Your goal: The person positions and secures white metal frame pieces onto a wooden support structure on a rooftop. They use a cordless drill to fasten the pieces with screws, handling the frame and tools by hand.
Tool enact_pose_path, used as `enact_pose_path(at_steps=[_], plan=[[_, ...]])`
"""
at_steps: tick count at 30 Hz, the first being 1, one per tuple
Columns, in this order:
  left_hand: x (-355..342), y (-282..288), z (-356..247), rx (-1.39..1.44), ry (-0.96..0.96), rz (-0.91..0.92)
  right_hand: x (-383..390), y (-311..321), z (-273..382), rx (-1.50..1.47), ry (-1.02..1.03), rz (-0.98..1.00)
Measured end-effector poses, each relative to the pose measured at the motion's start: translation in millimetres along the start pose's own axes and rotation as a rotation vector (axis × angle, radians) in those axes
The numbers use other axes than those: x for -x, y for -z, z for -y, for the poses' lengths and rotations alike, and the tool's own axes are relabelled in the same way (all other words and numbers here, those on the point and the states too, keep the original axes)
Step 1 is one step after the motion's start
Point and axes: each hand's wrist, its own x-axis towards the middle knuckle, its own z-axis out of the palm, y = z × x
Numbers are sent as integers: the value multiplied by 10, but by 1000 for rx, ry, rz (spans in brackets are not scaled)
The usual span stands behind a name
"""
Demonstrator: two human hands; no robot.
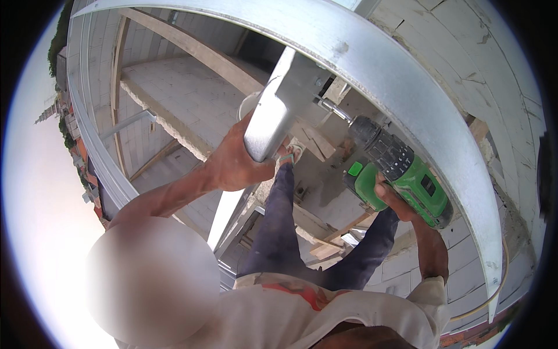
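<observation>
My left hand [241, 163] is closed around the lower end of a short silver metal channel [270, 110]. The channel's upper end meets a long metal beam [349, 35] that arches across the view, bent by the lens. In my right hand [395, 200] is a green and black cordless drill [401, 163], held by its handle, with the battery at the lower left. A shiny socket bit [336, 109] in its chuck points toward the channel's flange. Its tip is at or very near a small fastener there; contact I cannot tell.
Wooden boards [192, 46] and grey block walls [163, 87] lie below. My feet, one in a sandal [296, 151], are far down among timber and rubble. More metal rails [96, 145] run along the left. A yellowish hose or cable [488, 299] hangs at the right.
</observation>
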Motion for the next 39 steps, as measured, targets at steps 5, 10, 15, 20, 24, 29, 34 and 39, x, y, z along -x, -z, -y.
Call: enact_pose_path(at_steps=[5, 10, 15, 20, 24, 29, 34, 39], plan=[[90, 2, -21, -2, 61, 12, 49, 32, 130, 103, -75, 72], [125, 5, 14, 14, 51, 10, 4, 38, 251, 291, 184, -41], [100, 23, 17, 58, 56, 43, 276, -93, -154, 523, 245, -132], [80, -23, 62, 32, 67, 31, 165, 9, -116, 300, 206, -142], [55, -24, 59, 27, 67, 46, 240, 78, -295, 988, 529, -12], [82, -21, 49, 47, 97, 17, 86, 307, -278, 942, 747, -39], [71, -43, 40, 45, 91, 17, -46, 86, 34, 758, 580, -121], [16, -44, 45, 10, 97, 4, -133, 214, 50, 747, 644, -61]])
